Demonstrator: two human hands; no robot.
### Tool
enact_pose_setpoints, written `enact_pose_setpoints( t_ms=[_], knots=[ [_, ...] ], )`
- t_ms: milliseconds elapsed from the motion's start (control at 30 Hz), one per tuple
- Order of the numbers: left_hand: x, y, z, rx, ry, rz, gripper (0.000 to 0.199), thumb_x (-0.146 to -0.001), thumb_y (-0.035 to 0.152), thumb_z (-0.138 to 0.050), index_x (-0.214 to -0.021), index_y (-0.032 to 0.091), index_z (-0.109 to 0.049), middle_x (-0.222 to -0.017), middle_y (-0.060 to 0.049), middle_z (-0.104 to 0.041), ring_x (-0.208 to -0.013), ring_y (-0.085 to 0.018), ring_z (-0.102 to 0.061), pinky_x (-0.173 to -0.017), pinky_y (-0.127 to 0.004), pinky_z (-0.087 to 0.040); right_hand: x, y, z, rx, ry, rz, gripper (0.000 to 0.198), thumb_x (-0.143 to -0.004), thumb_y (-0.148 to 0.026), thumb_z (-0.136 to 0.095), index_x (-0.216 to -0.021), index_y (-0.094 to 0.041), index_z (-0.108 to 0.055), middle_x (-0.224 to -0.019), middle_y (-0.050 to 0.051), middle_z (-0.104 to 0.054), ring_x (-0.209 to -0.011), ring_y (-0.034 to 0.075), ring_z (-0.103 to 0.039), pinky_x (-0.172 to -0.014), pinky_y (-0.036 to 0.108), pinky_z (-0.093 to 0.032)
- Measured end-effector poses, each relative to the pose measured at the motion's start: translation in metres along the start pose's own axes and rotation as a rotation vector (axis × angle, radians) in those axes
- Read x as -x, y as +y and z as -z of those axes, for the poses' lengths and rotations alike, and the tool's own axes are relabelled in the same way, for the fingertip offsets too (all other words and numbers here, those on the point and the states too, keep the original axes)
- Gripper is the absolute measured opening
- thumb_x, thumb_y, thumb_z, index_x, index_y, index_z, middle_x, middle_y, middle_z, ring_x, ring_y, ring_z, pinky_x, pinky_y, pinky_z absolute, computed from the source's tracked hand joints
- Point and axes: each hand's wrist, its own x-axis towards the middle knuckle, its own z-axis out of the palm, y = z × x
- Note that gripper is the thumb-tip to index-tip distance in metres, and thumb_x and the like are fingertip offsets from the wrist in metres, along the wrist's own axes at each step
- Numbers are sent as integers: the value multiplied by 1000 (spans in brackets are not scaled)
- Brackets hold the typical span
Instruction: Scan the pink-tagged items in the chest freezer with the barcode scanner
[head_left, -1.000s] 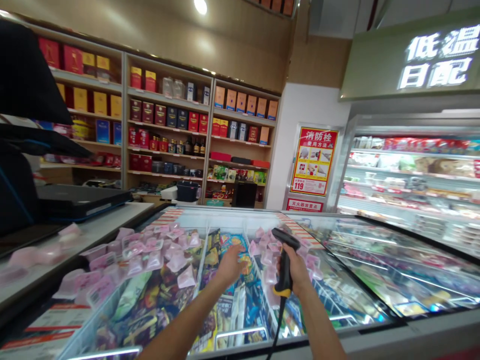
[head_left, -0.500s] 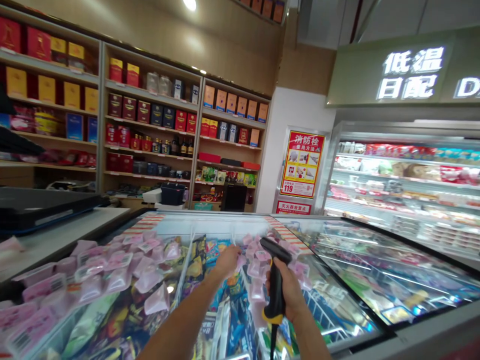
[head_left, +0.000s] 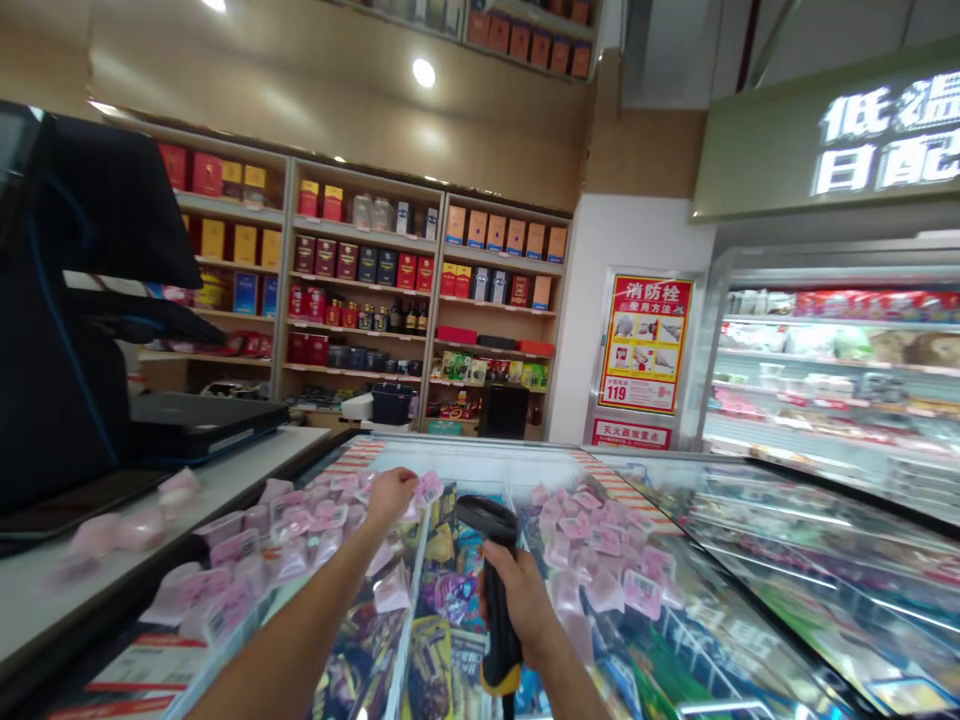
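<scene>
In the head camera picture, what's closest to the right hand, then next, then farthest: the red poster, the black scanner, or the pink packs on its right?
1. Black scanner: in the right hand.
2. Pink packs: just to its right.
3. Red poster: farther back, on the wall.

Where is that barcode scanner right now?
In the head view, the barcode scanner is in the person's right hand, at lower centre, over the chest freezer, between two groups of pink packages.

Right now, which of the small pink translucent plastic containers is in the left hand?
The pink container just right of the left hand, barcode facing the camera; it appears pinched, while other containers lie clustered.
</scene>
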Motion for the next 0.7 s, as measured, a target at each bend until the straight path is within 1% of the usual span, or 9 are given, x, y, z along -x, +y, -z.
enact_pose_setpoints(
  t_ms=[100, 233, 333, 467, 533, 600, 667, 700],
  knots=[
    [3, -10, 13, -14, 39, 20, 26, -78, 31, -46, -97, 15, -52, -97, -4, -56, -82, -15, -55, -70, -34, -46, 0, -2, -11, 20, -21, -30, 34, -64, -48, -48, -61, -14, -49, -41, -3, -47, -31, 7, -40, -30, 18, -30],
    [4, -23, 22, -34, 80, 40, 26, -78, 30, -46, -97, 15, -52, -97, -4, -56, -82, -14, -55, -70, -34, -46, -1, -2, -17, 40, -13, -41, 35, -65, -47, -47, -55, -14, -47, -36, -3, -45, -29, 6, -38, -30, 18, -30],
    [4, -33, 28, -47, 113, 68, 25, -78, 30, -46, -97, 14, -52, -96, -4, -56, -81, -14, -55, -69, -34, -46, -4, 0, -12, 37, 4, -9, 35, -67, -47, -47, -55, -14, -48, -37, -3, -46, -29, 6, -39, -31, 18, -31],
    [8, -40, 38, -70, 195, 102, 25, -77, 31, -46, -94, 15, -53, -94, -4, -57, -81, -14, -55, -71, -34, -45, -7, -1, 8, 31, 80, 26, 36, -65, -49, -49, -57, -14, -49, -40, -2, -48, -31, 7, -41, -32, 19, -32],
    [13, -35, 39, -72, 249, 82, 25, -77, 31, -46, -94, 14, -53, -98, -4, -56, -86, -16, -54, -75, -37, -43, -7, -3, 22, 30, 116, 35, 37, -65, -50, -49, -58, -14, -49, -39, -3, -48, -31, 7, -41, -32, 19, -32],
    [20, -23, 32, -62, 289, 19, 26, -77, 29, -46, -98, 14, -51, -105, -6, -53, -95, -18, -50, -80, -40, -39, -5, -7, 36, 20, 157, 45, 37, -64, -51, -50, -59, -14, -49, -39, -3, -48, -31, 8, -41, -32, 20, -33],
    [30, -4, 16, -38, 278, -79, 27, -76, 22, -46, -102, 14, -49, -110, -8, -49, -101, -19, -46, -85, -39, -35, -2, -11, 52, 3, 208, 51, 36, -63, -50, -51, -59, -14, -49, -40, -2, -50, -32, 8, -43, -32, 20, -33],
    [37, 7, 5, -21, 245, -135, 28, -75, 18, -45, -102, 14, -50, -109, -8, -50, -102, -19, -46, -87, -36, -34, 0, -13, 59, -6, 237, 52, 36, -63, -49, -52, -60, -14, -49, -41, -2, -50, -33, 8, -43, -33, 20, -33]
  ],
)
